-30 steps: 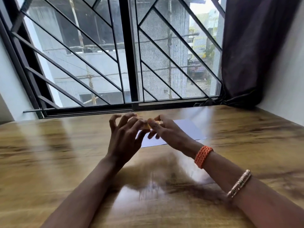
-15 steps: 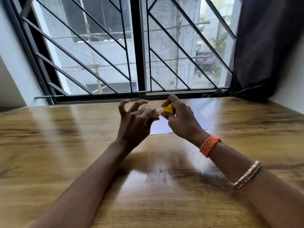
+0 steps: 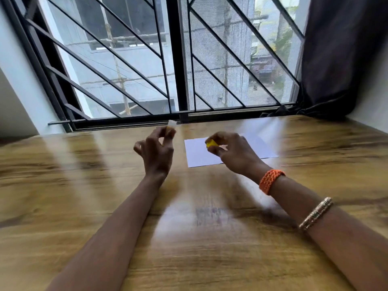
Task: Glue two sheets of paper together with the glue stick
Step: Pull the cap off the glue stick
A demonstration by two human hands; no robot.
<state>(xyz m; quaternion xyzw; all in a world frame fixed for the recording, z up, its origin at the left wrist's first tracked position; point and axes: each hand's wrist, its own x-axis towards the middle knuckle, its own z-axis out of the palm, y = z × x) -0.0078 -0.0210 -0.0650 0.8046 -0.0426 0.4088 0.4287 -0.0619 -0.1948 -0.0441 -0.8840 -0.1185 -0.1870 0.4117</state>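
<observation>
The right hand (image 3: 235,153) pinches the glue stick (image 3: 211,143) between thumb and curled fingers; only a short yellow, blocky end of the stick shows, the rest is hidden in the hand. The left hand (image 3: 156,149) pinches the cap (image 3: 172,123) at its fingertips; the cap is small, pale and blurred, raised above the knuckles; the remaining fingers are loosely curled. The two hands are well apart, the cap off the stick. Under the right hand lies the paper (image 3: 197,153): flat, white, rectangular, matte; whether it is one sheet or two stacked cannot be told. The paper rests on the table (image 3: 63,185), a glossy wood-grain surface with streaked reflections. On the right wrist sits a braided orange band (image 3: 270,181); further up the forearm, a thin metallic bangle (image 3: 316,214). Beyond the table's far edge stands a window (image 3: 180,59) with dark diagonal metal bars; a dark curtain (image 3: 340,55) hangs at its right.
</observation>
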